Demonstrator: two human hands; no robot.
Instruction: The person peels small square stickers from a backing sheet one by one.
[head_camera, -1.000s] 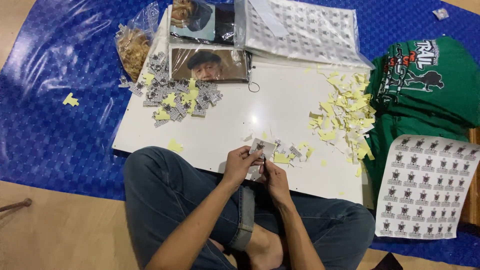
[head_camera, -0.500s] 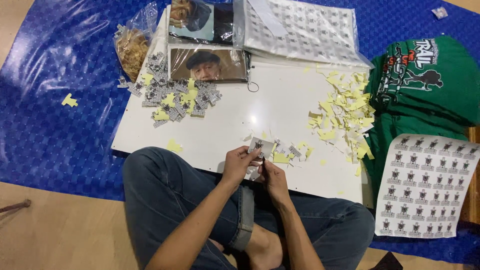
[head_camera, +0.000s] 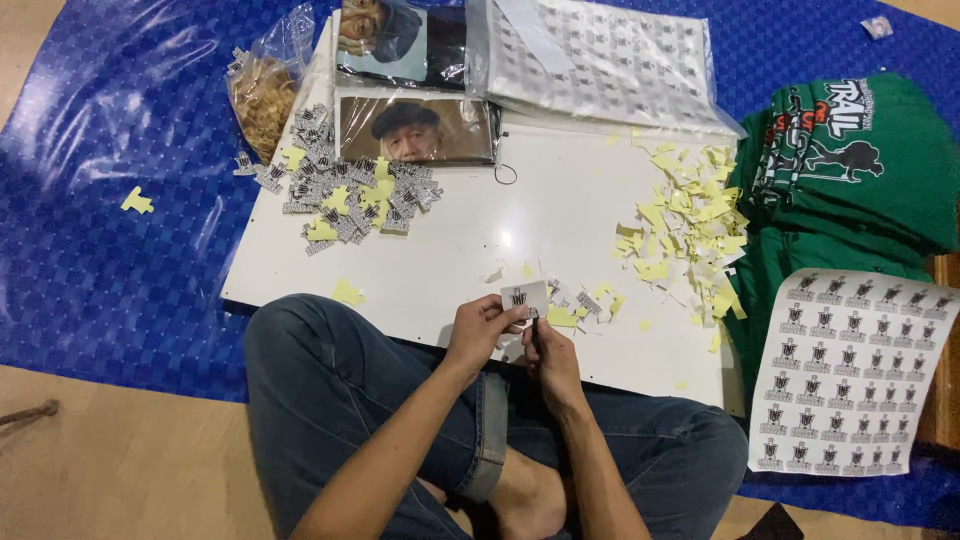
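My left hand (head_camera: 480, 330) pinches a small white sticker piece (head_camera: 525, 297) with a black emblem, held just above the near edge of a white board (head_camera: 470, 240). My right hand (head_camera: 548, 358) is closed beside it, fingertips at the piece's lower edge; whether it holds a tool I cannot tell. A few small cut stickers and yellow scraps (head_camera: 575, 310) lie on the board just beyond my hands. I sit cross-legged in blue jeans (head_camera: 330, 400).
A pile of cut stickers (head_camera: 345, 195) lies far left on the board, yellow backing scraps (head_camera: 690, 215) at right. A sticker sheet (head_camera: 850, 370) and folded green shirts (head_camera: 850, 170) lie right. Bagged sheets (head_camera: 600, 60), photo prints (head_camera: 415, 128) and a plastic bag (head_camera: 265, 90) sit behind, on a blue mat (head_camera: 110, 150).
Both hands stay at the board's near edge; the sticker piece has shifted slightly between my fingers. Nothing else has moved.
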